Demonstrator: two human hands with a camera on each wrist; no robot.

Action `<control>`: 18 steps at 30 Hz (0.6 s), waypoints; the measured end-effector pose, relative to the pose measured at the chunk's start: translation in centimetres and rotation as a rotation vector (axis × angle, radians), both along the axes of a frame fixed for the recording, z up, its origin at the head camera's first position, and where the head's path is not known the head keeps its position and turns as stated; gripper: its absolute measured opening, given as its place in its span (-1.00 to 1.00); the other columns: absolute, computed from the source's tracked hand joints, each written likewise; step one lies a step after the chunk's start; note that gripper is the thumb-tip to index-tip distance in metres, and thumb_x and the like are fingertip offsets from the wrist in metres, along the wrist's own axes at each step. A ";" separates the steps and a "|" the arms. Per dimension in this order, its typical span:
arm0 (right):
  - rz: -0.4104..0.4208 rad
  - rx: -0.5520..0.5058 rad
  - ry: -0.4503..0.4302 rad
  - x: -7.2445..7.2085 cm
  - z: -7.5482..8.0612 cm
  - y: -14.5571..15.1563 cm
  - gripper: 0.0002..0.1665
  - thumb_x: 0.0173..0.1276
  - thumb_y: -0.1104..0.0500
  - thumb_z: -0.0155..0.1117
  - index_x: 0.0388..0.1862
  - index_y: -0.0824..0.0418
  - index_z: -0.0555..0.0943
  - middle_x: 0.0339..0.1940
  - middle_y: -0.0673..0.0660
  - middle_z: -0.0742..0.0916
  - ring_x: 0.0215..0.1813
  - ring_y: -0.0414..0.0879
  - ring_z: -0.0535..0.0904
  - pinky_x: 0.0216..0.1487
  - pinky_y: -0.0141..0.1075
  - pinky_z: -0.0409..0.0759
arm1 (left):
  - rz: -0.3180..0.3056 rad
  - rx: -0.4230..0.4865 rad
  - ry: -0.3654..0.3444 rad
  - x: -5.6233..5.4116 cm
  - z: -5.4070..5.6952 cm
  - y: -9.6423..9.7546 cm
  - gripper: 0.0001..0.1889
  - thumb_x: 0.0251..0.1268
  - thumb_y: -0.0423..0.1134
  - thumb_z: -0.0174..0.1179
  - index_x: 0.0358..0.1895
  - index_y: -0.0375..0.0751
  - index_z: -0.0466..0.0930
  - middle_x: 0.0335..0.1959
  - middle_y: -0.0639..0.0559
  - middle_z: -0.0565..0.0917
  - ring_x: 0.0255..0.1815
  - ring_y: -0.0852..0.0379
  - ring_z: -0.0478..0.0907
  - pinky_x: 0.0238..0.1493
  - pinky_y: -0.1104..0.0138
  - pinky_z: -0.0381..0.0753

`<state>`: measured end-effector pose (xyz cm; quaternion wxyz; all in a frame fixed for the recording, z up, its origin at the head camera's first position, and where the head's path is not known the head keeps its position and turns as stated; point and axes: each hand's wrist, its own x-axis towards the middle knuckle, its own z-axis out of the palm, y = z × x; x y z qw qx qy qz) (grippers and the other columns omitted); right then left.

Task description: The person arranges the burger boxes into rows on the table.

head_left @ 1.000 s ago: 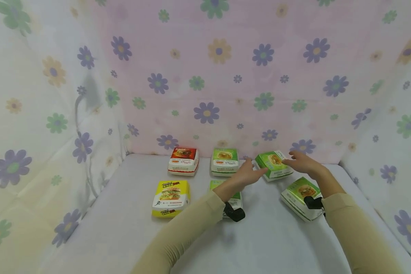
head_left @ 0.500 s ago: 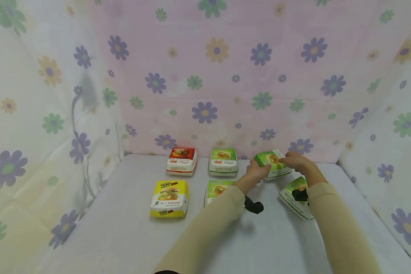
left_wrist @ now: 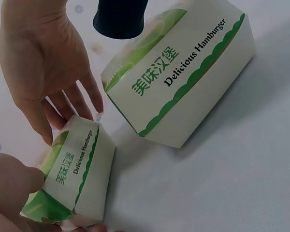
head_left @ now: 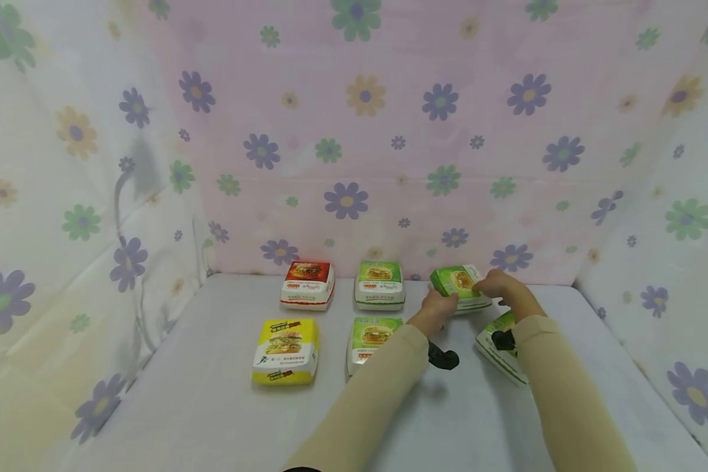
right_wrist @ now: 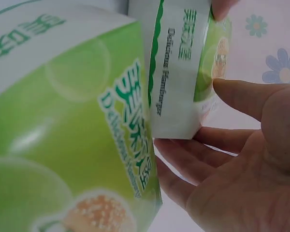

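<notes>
A green-and-white hamburger box (head_left: pixel 457 280) stands at the back right of the table, between both hands. My left hand (head_left: pixel 438 311) grips its left end, thumb on the lid and fingers at the lower side. My right hand (head_left: pixel 507 288) holds the other end, with the thumb over the lid's edge and fingers against the side in the right wrist view. Just in front, partly hidden by the right sleeve and a black wrist mount (head_left: pixel 503 340), sits another green hamburger box (left_wrist: pixel 183 72), set at an angle.
A red hamburger box (head_left: pixel 308 283) and a green one (head_left: pixel 380 284) line the back. Nearer stand a yellow hamburger box (head_left: pixel 286 351) and a green one (head_left: pixel 368 337), the latter partly behind my left sleeve. Flowered cloth walls (head_left: pixel 354 151) surround the white table (head_left: pixel 200 406).
Both hands have come in from either side and taken hold of the back right hamburger box. The left hand moved right and the left sleeve now covers less of the middle green box.
</notes>
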<state>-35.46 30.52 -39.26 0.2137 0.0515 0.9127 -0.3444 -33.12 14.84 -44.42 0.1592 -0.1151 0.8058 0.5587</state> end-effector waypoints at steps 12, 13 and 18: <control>-0.009 0.051 0.018 0.6 0.6 -0.3 -0.31 0.52 0.13 0.16 0.28 0.72 0.29 -0.25 0.41 0.71 -0.31 0.12 0.72 -0.13 -0.11 0.74 | -0.054 -0.061 0.088 -0.5 -0.1 -0.8 -0.48 0.71 -0.09 -0.16 0.51 -0.34 0.24 0.39 -0.25 0.43 0.25 -0.10 0.46 0.17 0.09 0.57; -0.016 0.040 0.010 0.6 0.6 -0.4 -0.34 0.51 0.12 0.18 0.24 0.71 0.34 -0.21 0.42 0.72 -0.23 0.16 0.75 -0.09 -0.09 0.75 | -0.057 -0.063 0.086 -0.6 -0.2 -1.0 -0.48 0.71 -0.09 -0.18 0.51 -0.34 0.24 0.38 -0.25 0.44 0.20 -0.10 0.47 0.11 0.09 0.58; -0.033 0.028 -0.015 0.4 0.6 0.2 -0.30 0.46 0.07 0.24 0.22 0.69 0.37 -0.20 0.42 0.73 -0.22 0.13 0.77 -0.11 -0.10 0.76 | -0.079 -0.044 0.066 -1.0 -0.4 -1.3 -0.45 0.71 -0.07 -0.20 0.54 -0.33 0.17 0.38 -0.23 0.41 0.12 -0.08 0.46 -0.06 0.12 0.60</control>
